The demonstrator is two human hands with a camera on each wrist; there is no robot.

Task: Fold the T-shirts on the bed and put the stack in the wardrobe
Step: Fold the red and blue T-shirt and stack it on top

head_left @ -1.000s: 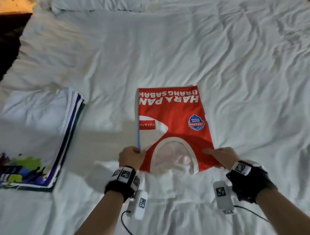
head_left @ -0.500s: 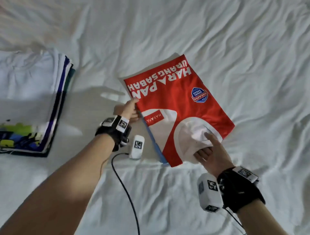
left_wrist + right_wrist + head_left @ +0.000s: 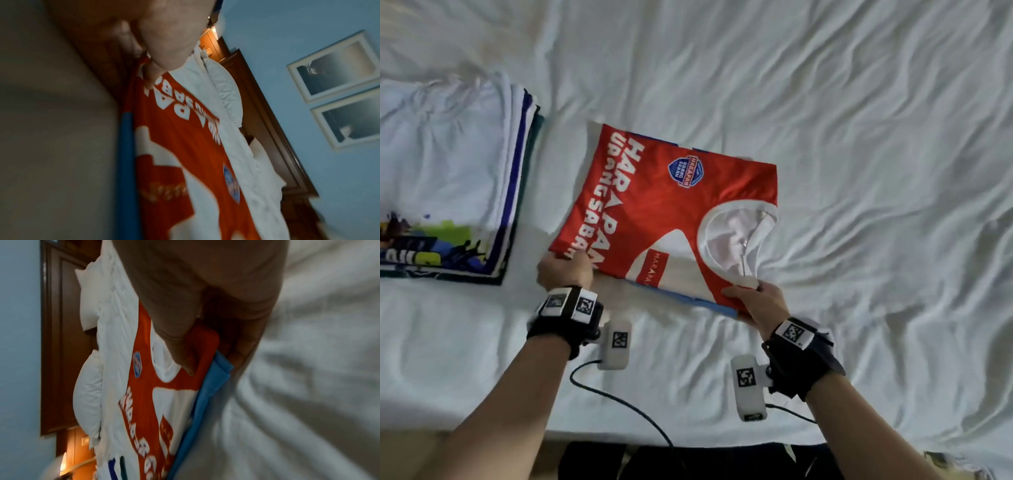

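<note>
A folded red T-shirt (image 3: pixel 661 209) with white lettering and a blue underside lies on the white bed sheet (image 3: pixel 859 171), turned with its collar to the right. My left hand (image 3: pixel 565 272) pinches its near left corner, thumb on the lettering (image 3: pixel 152 81). My right hand (image 3: pixel 755 299) grips the near right corner by the collar, thumb on top and fingers under the blue layer (image 3: pixel 213 379). A stack of folded T-shirts (image 3: pixel 445 178), white on top with a colourful print, sits to the left of the red T-shirt (image 3: pixel 185 154), (image 3: pixel 144 386).
The bed's near edge (image 3: pixel 688 442) runs along the bottom of the head view, with dark floor below. Cables trail from my wrists over the sheet. White pillows (image 3: pixel 224 91) and a dark wooden headboard (image 3: pixel 267 121) stand at the far end, under two framed pictures (image 3: pixel 337 68).
The red T-shirt has been swung round, so its collar now points right and it lies closer to the stack. Both hands have shifted to its near corners and grip them.
</note>
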